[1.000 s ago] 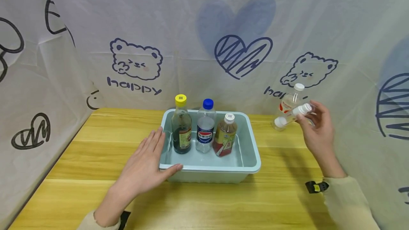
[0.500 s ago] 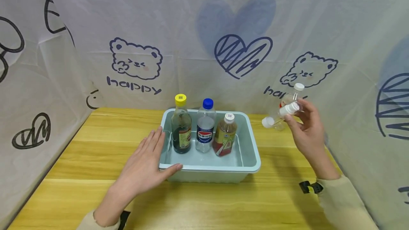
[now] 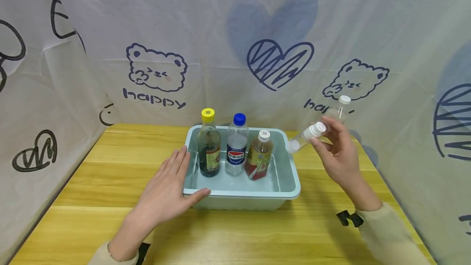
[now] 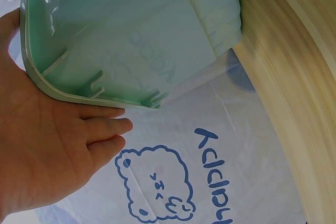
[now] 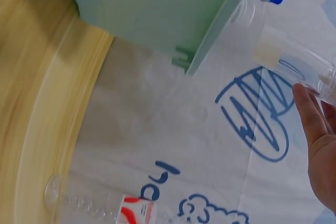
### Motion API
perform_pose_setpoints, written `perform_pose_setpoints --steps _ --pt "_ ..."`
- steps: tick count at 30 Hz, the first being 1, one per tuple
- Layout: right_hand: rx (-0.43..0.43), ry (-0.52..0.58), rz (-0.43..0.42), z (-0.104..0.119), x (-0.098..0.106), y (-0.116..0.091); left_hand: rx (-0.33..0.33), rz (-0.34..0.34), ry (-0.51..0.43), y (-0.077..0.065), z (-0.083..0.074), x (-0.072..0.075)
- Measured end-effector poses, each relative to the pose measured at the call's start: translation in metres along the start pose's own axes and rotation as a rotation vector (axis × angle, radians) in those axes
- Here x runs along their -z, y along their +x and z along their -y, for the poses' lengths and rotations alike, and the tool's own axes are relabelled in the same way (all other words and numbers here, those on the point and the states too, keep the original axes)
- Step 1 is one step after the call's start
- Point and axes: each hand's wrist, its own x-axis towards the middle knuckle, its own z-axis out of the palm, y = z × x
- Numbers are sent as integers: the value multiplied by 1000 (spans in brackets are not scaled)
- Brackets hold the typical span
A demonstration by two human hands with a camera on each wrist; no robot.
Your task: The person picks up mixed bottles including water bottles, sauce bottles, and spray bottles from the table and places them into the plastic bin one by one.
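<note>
My left hand (image 3: pixel 167 187) rests on the light green plastic bin (image 3: pixel 244 194). Its straight fingers lie along the left rim and the thumb lies across the front corner; in the left wrist view its fingers (image 4: pixel 105 129) touch the outside of the rim. My right hand (image 3: pixel 340 154) pinches a small clear bottle (image 3: pixel 306 136) with white ends, tilted, at the bin's right rim. Standing in the bin are a yellow-capped dark sauce bottle (image 3: pixel 209 146), a blue-capped clear bottle (image 3: pixel 236 150) and a white-capped bottle of reddish drink (image 3: pixel 259 156).
Behind my right hand stands a clear bottle (image 3: pixel 344 100) with a white cap, mostly hidden; its red and white label (image 5: pixel 135 211) shows in the right wrist view. The wooden table (image 3: pixel 121 150) meets a printed cloth (image 3: pixel 220 72) at the back and sides.
My right hand has moved left with the small clear bottle, from in front of the standing clear bottle to the bin's right rim. My left hand has stayed in place.
</note>
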Motion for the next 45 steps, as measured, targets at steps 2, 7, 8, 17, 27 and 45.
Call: perform_pose_setpoints --steps 2,7,8,17,27,45 --pt "10 3 12 1 -4 -1 -1 -2 0 0 0 0" --pt "34 33 53 5 -12 -3 0 2 -2 0 0 -1" --pt "39 39 64 6 -14 -3 3 5 -4 0 0 -1" --pt "63 116 133 10 -37 -7 11 11 -7 -1 1 -2" --pt "27 147 225 9 -57 -10 10 13 -9 0 1 -2" --pt "58 136 437 20 -86 0 5 6 -3 2 1 -2"
